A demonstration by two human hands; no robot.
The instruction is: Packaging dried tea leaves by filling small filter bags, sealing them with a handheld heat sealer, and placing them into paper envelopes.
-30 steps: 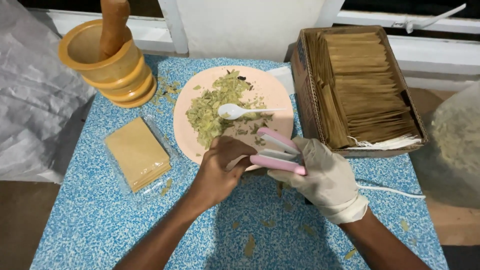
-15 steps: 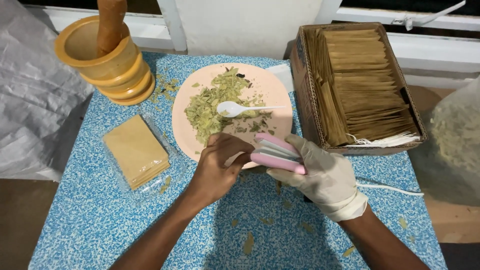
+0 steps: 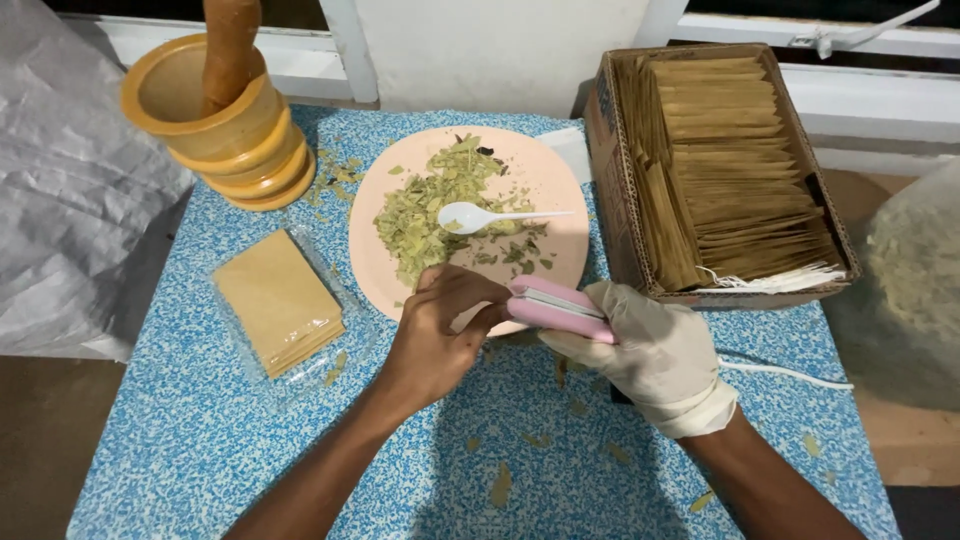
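Note:
My right hand [image 3: 655, 350], in a white glove, grips a pink clamp-style sealer [image 3: 555, 305] whose two arms are pressed together, at the near edge of a peach plate [image 3: 565, 180]. My bare left hand [image 3: 440, 335] has its fingers curled and pinched against the sealer's tip. Whatever they pinch is hidden by the fingers. Crushed green dried leaves [image 3: 430, 210] lie on the plate, with a white plastic spoon [image 3: 470, 216] on top of them.
A stack of flat tan sachets [image 3: 278, 300] in clear wrap lies left. A cardboard box [image 3: 605, 170] of tan packets stands right. A wooden mortar [image 3: 215, 130] with pestle [image 3: 230, 50] is back left. A white cord [image 3: 790, 372] trails right. Leaf bits dot the blue tabletop [image 3: 200, 450].
The sealer's two pink arms, apart a second ago, have closed together. My left hand's fingers have stayed pinched at its tip. Both hands have barely shifted.

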